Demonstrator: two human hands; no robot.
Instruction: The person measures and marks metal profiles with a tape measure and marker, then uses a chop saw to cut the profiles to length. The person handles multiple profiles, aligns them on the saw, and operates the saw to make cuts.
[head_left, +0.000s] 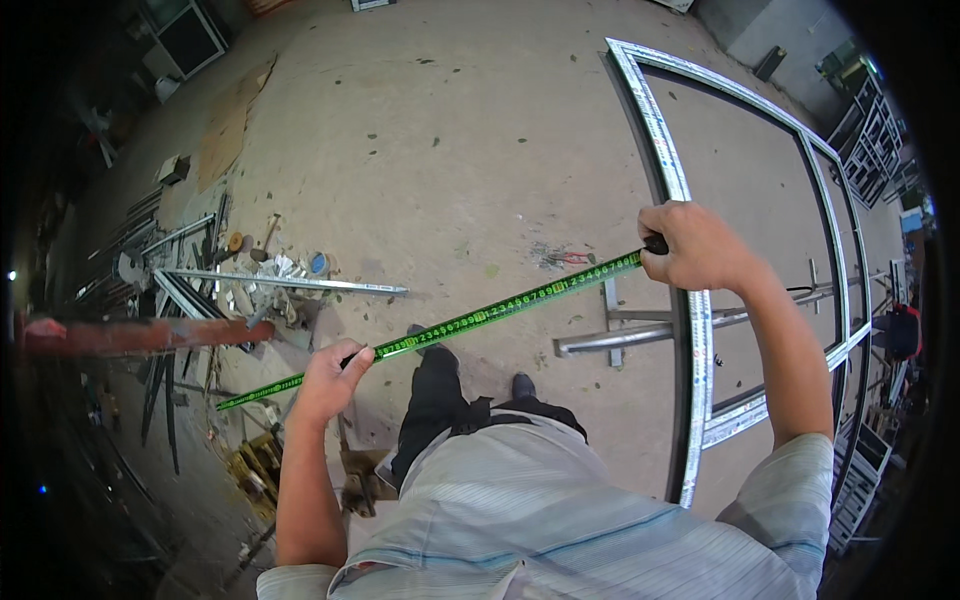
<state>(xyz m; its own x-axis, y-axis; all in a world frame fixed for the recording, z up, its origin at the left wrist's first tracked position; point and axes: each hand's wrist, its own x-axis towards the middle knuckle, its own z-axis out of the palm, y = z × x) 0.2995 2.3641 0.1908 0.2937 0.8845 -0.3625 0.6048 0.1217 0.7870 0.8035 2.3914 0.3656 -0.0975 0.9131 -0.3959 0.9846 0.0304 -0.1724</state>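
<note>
A green tape measure is drawn out in front of my body, its blade sloping up from left to right. My left hand is closed on the blade, thumb on top, and the free end runs on past it to the left. A small dark thing shows at these fingers; I cannot make out what it is. My right hand is closed around the dark body of the tape measure, mostly hidden by the fingers. Beside and beneath that hand stands a large silver-and-black metal frame; whether they touch, I cannot tell.
Metal supports sit by the frame. To the left are a reddish-brown beam, silver profiles, a hammer and scrap. Red-handled pliers lie among small bits on the floor. At far right is a person.
</note>
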